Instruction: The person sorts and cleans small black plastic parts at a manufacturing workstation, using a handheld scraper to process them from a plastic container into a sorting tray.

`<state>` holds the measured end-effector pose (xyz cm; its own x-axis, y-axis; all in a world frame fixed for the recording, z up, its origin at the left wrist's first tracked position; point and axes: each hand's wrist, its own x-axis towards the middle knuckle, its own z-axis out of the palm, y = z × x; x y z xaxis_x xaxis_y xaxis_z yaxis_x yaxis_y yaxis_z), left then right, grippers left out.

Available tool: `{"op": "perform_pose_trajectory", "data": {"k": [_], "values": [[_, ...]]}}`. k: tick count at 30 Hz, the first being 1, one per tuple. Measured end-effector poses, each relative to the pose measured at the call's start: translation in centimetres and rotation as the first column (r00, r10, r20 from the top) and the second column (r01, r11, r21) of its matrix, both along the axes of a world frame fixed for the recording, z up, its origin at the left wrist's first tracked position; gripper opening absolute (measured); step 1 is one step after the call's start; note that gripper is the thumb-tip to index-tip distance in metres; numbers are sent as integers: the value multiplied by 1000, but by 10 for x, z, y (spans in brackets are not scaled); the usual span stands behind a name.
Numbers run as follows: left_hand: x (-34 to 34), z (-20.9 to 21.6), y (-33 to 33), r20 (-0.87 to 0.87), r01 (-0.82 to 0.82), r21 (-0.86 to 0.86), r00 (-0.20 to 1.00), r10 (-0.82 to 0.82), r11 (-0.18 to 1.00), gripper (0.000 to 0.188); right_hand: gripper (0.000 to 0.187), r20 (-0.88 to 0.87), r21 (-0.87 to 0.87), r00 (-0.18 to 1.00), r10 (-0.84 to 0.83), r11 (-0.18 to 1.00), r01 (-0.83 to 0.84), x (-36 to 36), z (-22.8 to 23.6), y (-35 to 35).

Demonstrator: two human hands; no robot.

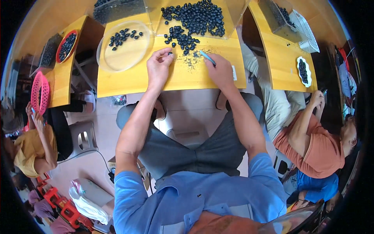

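Between the thumb and fingers of my left hand (158,69) is a small black round piece (170,53), mostly covered by the fingertips. My right hand (221,71) is closed around a slim light-blue tool (206,56) whose tip points up and left; its kind is too small to make out. Fine crumbs (191,61) lie on the yellow table (183,80) between my two hands. Just beyond them spreads a large heap of similar black round pieces (202,17). More such pieces (124,37) sit in a shallow clear round tray (117,64) left of my left hand.
A clear bin (120,11) of black pieces stands at the back left. A white label (234,73) lies right of my right hand. People work at side tables: a yellow-shirted one (33,150) with a pink basket (40,93), an orange-shirted one (317,148) near a white dish (308,74).
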<state>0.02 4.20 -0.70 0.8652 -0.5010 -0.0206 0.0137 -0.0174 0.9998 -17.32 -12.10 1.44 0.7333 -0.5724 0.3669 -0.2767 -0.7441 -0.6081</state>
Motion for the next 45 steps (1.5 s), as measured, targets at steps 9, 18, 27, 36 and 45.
{"op": "perform_pose_trajectory", "data": {"k": [9, 18, 27, 36, 45], "values": [[-18, 12, -19, -87, 90, -167, 991, -106, 982, 22, 24, 165, 93, 984, -61, 995, 46, 0, -1, 0], [-47, 3, -27, 200, 171, -119, 969, -145, 978, 20, 19, 131, -113, 988, 80, 991, -66, -5, -2, 1], [-54, 11, -28, 86, 163, -91, 984, -155, 982, 23, 26, 62, -450, 994, 89, 892, -52, -18, -7, -8], [-49, 11, -29, 20, 213, -101, 977, -212, 972, 37, 34, -14, -546, 992, 127, 830, -113, -20, -7, -3], [-47, 6, -26, 54, 209, -64, 977, -206, 976, 41, 36, -34, -572, 988, 152, 807, -144, -18, -4, -2]]}}
